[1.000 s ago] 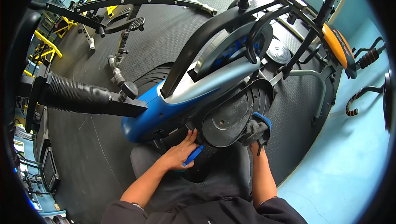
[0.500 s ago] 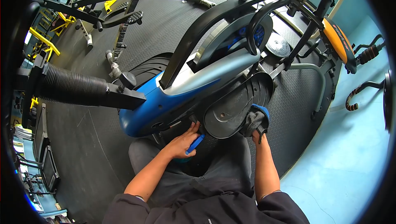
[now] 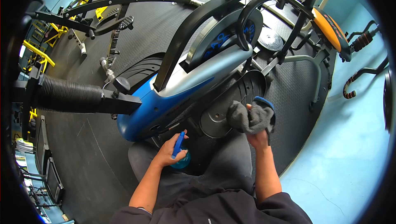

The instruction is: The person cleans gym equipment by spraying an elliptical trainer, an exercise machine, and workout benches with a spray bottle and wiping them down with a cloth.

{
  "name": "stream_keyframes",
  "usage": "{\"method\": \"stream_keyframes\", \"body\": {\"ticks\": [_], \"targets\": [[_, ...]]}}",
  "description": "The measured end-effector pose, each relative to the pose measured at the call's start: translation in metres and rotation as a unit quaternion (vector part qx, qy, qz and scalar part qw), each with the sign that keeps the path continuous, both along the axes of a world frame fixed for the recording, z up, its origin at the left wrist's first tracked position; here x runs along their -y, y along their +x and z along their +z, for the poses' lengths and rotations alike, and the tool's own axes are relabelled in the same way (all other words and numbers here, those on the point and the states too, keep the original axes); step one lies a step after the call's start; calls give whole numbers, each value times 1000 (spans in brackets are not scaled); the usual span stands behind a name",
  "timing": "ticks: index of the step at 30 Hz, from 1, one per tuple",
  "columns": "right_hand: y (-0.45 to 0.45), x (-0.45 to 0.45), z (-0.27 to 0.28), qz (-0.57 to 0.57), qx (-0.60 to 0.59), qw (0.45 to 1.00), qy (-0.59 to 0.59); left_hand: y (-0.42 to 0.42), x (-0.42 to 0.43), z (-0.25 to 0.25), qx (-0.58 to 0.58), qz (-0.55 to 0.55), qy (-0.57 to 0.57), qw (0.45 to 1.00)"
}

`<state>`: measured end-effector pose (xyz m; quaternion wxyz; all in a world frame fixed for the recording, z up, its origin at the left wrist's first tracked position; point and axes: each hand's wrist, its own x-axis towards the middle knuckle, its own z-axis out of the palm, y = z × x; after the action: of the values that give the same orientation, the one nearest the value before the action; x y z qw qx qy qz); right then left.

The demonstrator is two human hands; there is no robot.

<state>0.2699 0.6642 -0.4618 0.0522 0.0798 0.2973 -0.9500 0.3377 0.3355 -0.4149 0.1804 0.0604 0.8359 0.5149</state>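
Observation:
Closed around a spray bottle (image 3: 178, 144) with a blue top and teal body, my left hand (image 3: 166, 151) is low in front of the exercise bike (image 3: 150, 112). A dark grey cloth (image 3: 250, 118) with a blue edge is bunched in my right hand (image 3: 259, 139), over the right part of the bike's round black side cover (image 3: 214, 118). Much of my right hand is hidden by the cloth. The bike has a blue and silver body and a flywheel (image 3: 231, 38) with blue lettering.
At the right is a light blue wall (image 3: 330, 166). An orange and black padded part (image 3: 331, 32) stands at the upper right. Ribbed black tubing (image 3: 70, 94) reaches in from the left. Yellow frames (image 3: 39, 52) and other gym machines stand on the dark floor (image 3: 88, 158).
My left hand has drawn back from the bike's lower side, with the bottle now turned more upright. My right hand has lifted, bringing the cloth over the side cover. The view has shifted slightly.

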Motion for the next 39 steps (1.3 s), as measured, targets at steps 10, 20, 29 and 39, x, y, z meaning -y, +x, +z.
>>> {"method": "stream_keyframes", "body": {"ticks": [10, 20, 29, 39], "targets": [[4, -8, -91, -235, 108, 907, 331, -10, -47, -42, 60, -65, 118, 989], [1, 6, -151, -107, 204, 945, 234, -6, -53, -48, 75, -35, 160, 984], [29, -53, -64, -142, -9, 979, 145, -10, -45, 10, -52, 51, -43, 996], [26, 208, -31, 131, -83, 986, 67, -5, -9, 53, -95, 16, -55, 994]]}}
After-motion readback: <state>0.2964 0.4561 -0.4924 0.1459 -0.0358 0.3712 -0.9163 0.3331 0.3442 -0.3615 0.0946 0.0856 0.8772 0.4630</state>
